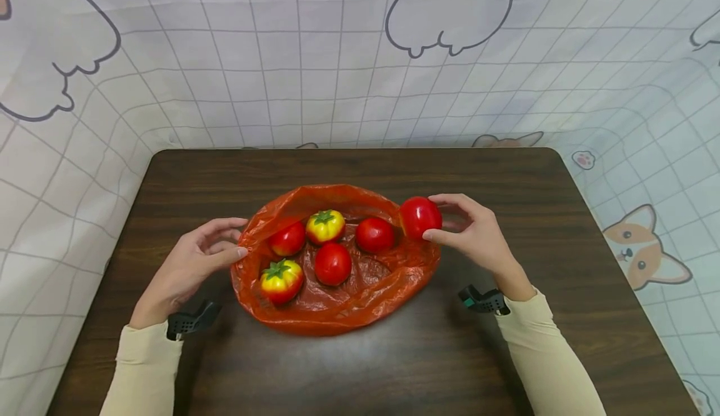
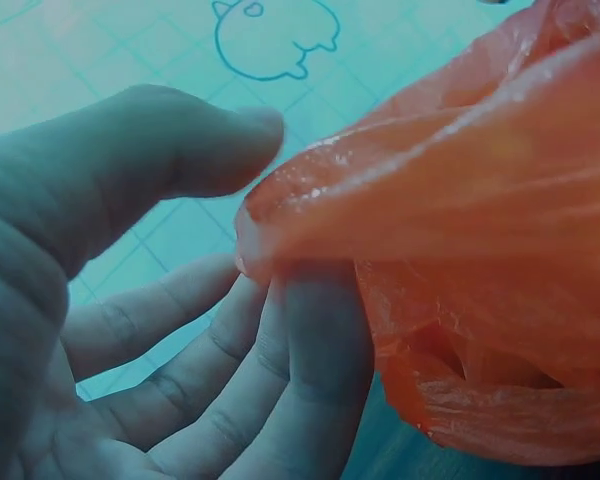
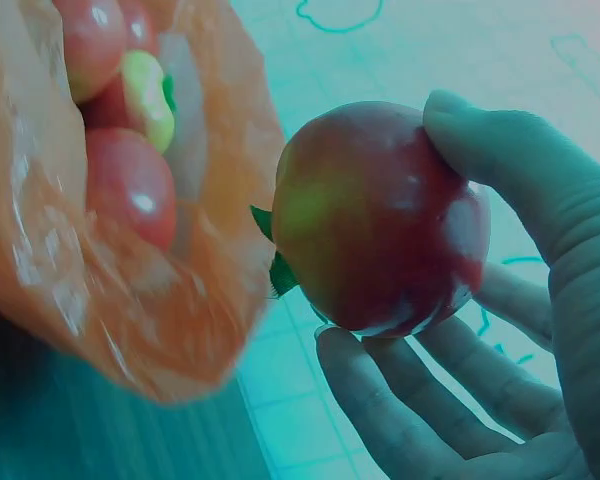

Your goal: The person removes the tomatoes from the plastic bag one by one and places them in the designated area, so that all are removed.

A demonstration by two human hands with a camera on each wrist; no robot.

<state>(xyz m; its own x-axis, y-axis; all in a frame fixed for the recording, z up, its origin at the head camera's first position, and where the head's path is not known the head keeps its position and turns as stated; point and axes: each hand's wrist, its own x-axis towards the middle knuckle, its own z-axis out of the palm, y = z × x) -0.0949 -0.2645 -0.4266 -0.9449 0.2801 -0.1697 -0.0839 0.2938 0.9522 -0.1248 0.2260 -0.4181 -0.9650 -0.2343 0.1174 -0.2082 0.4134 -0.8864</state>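
An orange-red plastic bag [image 1: 337,323] lies with its mouth wide, holding several red tomatoes [image 1: 333,264]. Two of them show yellow tops with green leaves, such as the tomato [image 1: 282,281] at the front left. My left hand [image 1: 199,257] holds the bag's left rim; in the left wrist view its bent fingers [image 2: 325,350] meet the thin plastic, with the thumb above. Between thumb and fingers, my right hand [image 1: 471,232] grips another red tomato [image 1: 420,217] at the bag's right rim. Its green leaves point toward the bag in the right wrist view.
The bag rests on a dark brown wooden table [image 1: 360,378]. A white gridded cloth [image 1: 315,79] with cartoon dogs hangs behind the table and along both sides. Black bands [image 1: 188,322] with small devices sit on both wrists.
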